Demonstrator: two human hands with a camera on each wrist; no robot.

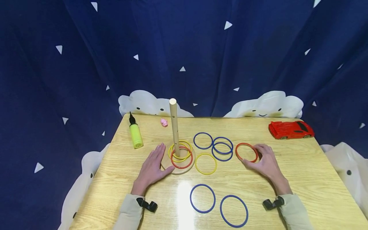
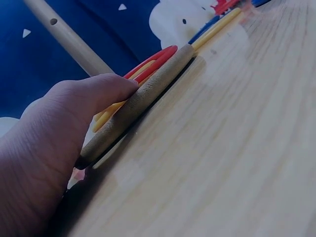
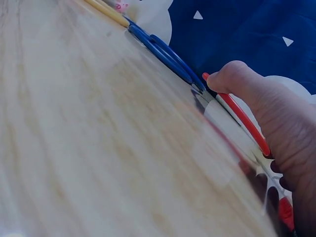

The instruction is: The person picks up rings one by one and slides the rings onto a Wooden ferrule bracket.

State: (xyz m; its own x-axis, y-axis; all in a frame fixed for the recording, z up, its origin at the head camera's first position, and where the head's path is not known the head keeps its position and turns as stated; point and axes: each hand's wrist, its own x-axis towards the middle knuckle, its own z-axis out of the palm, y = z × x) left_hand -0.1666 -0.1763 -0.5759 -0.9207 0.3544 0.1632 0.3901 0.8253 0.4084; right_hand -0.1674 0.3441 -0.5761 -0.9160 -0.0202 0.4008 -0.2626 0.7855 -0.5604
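Observation:
A wooden peg (image 1: 174,127) stands upright on a round base (image 1: 184,169), with a yellow ring and a red ring (image 1: 172,158) lying around it. My left hand (image 1: 156,158) lies flat on the table left of the base, its thumb (image 2: 98,91) touching the base's edge (image 2: 143,98). My right hand (image 1: 251,155) holds a loose red ring (image 1: 236,152) that lies on the table, fingers curled over its right side and thumb (image 3: 232,74) on the rim (image 3: 247,123). Between the hands lie a yellow ring (image 1: 205,154) and three blue rings (image 1: 213,148).
Two more blue rings (image 1: 190,198) lie near the front edge. A red toy car (image 1: 291,129) sits at the back right, a yellow-green pump (image 1: 135,135) at the back left, and a small pink toy (image 1: 164,122) behind the peg. Blue curtain surrounds the table.

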